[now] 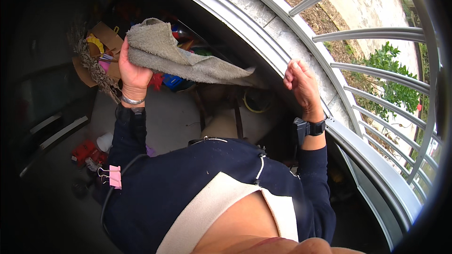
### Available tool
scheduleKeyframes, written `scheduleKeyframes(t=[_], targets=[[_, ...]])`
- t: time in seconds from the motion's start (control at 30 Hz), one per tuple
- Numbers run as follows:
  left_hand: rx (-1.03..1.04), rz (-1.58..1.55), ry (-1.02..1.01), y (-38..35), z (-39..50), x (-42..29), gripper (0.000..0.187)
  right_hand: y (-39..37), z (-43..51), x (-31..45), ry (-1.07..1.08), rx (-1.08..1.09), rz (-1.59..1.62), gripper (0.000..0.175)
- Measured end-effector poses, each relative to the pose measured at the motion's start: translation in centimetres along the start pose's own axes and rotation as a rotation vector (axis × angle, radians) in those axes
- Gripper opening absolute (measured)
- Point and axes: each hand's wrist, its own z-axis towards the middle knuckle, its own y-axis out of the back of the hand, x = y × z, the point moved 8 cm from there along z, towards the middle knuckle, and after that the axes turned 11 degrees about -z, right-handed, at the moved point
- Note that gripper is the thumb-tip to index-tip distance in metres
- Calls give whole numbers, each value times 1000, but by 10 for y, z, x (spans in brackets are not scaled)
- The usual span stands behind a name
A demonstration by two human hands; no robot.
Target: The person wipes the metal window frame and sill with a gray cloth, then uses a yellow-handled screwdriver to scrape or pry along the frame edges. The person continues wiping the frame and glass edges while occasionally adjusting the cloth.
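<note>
A grey-beige terry cloth (159,47) droops in loose folds from my left hand (134,65), which grips its left end. The cloth's far end (249,74) trails toward the window and looks blurred. Beside the window's white sill track (243,17), my right hand (300,83) is raised with its fingers curled in. Nothing shows between those fingers, and a gap separates them from the cloth's tip. Whether the right hand touches the window frame is hard to tell.
Metal window bars (374,33) curve along the right, with a leafy shrub (392,77) outside. Behind the cloth lie a cardboard box (106,38), dried stems (95,67) and colourful items in shadow. Red packages (86,153) and a white roll-like object (105,142) sit at lower left.
</note>
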Motion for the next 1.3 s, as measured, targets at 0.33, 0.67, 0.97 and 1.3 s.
scheduleKeyframes(t=[0.33, 0.67, 0.97, 1.3], targets=[[160, -56, 59, -63, -15, 29, 46, -134, 53, -25, 459, 187, -765, 31], [368, 112, -162, -107, -55, -23, 51, -172, 94, -48, 707, 200, -803, 64], [353, 72, -125, -91, -51, -15, 50, -140, 87, -101, 380, 427, -752, 50], [211, 22, -112, -61, -35, -19, 47, -24, 11, -71, 85, 53, -564, 12]])
